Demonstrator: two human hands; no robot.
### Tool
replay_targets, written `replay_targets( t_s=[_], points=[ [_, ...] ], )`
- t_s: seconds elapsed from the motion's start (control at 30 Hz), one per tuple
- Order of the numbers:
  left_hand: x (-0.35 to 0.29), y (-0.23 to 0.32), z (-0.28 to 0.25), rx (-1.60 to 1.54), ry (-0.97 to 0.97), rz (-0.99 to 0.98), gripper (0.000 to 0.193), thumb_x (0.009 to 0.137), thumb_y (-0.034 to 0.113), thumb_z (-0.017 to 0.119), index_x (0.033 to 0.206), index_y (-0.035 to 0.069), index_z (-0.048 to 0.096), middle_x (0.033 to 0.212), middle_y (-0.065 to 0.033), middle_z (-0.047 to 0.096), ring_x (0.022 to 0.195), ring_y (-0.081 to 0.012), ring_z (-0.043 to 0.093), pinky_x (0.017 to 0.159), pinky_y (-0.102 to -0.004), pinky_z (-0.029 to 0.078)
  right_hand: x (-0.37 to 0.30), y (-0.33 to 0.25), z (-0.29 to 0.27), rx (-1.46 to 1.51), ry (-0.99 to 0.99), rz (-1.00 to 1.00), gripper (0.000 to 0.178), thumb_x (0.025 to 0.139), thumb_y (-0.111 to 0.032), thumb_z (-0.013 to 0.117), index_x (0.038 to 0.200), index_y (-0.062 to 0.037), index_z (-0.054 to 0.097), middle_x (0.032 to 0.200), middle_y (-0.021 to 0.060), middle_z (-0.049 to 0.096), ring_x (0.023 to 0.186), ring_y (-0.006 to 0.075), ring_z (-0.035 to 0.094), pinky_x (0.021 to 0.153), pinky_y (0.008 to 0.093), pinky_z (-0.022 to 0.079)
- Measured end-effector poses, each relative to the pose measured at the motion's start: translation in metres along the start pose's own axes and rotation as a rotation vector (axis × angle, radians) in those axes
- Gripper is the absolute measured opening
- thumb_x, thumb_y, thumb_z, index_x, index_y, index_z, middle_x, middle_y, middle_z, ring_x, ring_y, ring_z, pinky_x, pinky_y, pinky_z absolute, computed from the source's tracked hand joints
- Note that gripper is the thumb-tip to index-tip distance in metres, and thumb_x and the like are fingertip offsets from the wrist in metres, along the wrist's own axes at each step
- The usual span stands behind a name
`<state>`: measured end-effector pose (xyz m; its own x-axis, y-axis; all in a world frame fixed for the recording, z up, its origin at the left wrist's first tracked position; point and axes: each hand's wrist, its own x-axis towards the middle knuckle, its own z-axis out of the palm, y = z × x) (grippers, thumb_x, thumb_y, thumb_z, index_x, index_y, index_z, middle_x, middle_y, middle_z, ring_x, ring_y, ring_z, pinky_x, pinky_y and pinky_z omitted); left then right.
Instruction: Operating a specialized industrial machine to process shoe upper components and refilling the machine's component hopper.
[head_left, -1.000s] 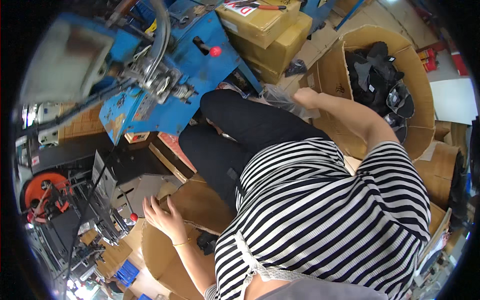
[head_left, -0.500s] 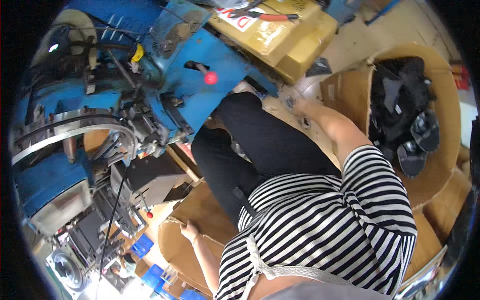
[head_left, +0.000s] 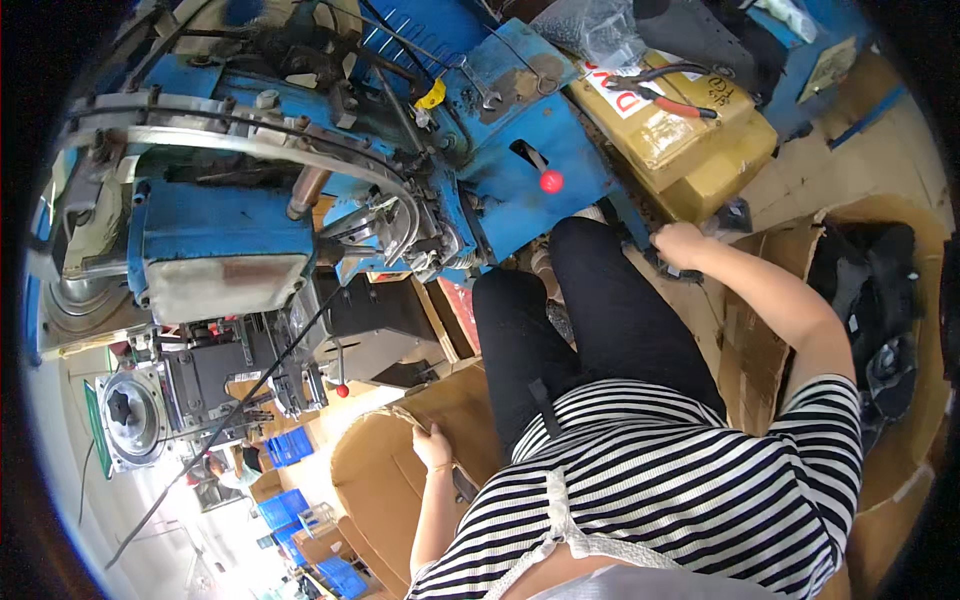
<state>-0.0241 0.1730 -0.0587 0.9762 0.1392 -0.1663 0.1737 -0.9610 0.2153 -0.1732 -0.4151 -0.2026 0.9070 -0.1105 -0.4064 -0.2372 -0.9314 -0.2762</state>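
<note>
My left hand (head_left: pixel 434 447) is closed on the upper rim of an open cardboard box (head_left: pixel 375 460) beside my left thigh. Past my right knee reaches my right hand (head_left: pixel 680 246), its fingers curled. A small dark object (head_left: pixel 676 272) shows just under these fingers. What it is, I cannot make out, and part of it is hidden. Close to that hand stands the blue machine (head_left: pixel 530 190), with a red-knobbed lever (head_left: pixel 550 181) on its front.
Pliers with a red-and-black handle (head_left: pixel 680 105) lie on a taped yellow-brown carton (head_left: pixel 650 150). To the right, a large cardboard box (head_left: pixel 770 310) holds black shoe-like pieces (head_left: pixel 870 290). A curved metal rail (head_left: pixel 270 145) belongs to the machinery at left. Blue bins (head_left: pixel 288 448) stand lower left.
The whole view has swung, so the machine and cartons sit further right in the picture. My left hand stays on the box rim. My right hand remains low beyond the knee, its fingers now curled.
</note>
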Motion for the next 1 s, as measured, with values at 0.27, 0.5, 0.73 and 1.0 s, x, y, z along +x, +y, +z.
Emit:
replay_targets(
  t_s=[0.27, 0.5, 0.73, 1.0],
  points=[
    [-0.037, 0.111, -0.004, 0.107, 0.194, 0.993, 0.062, 0.084, 0.006, 0.069, 0.140, -0.003, 0.044, 0.153, -0.0252, 0.034, 0.144, -0.0466, 0.026, 0.116, -0.0555, 0.025, -0.208, -0.019, -0.070, -0.267, 1.192, 0.802, 0.065, 0.082, -0.019, 0.072, 0.139, -0.0040, 0.044, 0.143, 0.0258, 0.046, 0.126, 0.0401, 0.052, 0.106, 0.0552, 0.040],
    [-0.068, 0.177, 0.042, -0.202, -0.132, 1.267, 0.042, 0.088, 0.001, 0.064, 0.128, -0.005, 0.055, 0.149, -0.0267, 0.039, 0.136, -0.0455, 0.039, 0.112, -0.0531, 0.033, -0.200, -0.047, 0.019, 0.490, 0.890, 0.947, 0.062, 0.082, -0.003, 0.052, 0.142, 0.0008, 0.038, 0.085, 0.0310, 0.067, 0.079, 0.0489, 0.066, 0.072, 0.0547, 0.054],
    [-0.094, 0.194, 0.055, -0.230, -0.264, 1.328, 0.043, 0.086, 0.001, 0.066, 0.126, -0.006, 0.055, 0.146, -0.0242, 0.044, 0.130, -0.0445, 0.046, 0.108, -0.0493, 0.038, -0.253, -0.075, 0.014, 0.393, 0.621, 0.747, 0.037, 0.091, -0.033, 0.059, 0.113, -0.0027, 0.064, 0.077, 0.0235, 0.069, 0.068, 0.0391, 0.069, 0.064, 0.0493, 0.056],
    [-0.102, 0.198, 0.046, -0.308, -0.238, 1.256, 0.040, 0.085, 0.000, 0.066, 0.123, -0.006, 0.058, 0.140, -0.0206, 0.051, 0.125, -0.0397, 0.051, 0.105, -0.0448, 0.042, -0.159, 0.049, -0.168, 0.130, 1.493, 0.461, 0.043, 0.086, -0.039, 0.072, 0.106, -0.0029, 0.063, 0.097, 0.0165, 0.066, 0.093, 0.0339, 0.064, 0.078, 0.0445, 0.054]
  ],
)
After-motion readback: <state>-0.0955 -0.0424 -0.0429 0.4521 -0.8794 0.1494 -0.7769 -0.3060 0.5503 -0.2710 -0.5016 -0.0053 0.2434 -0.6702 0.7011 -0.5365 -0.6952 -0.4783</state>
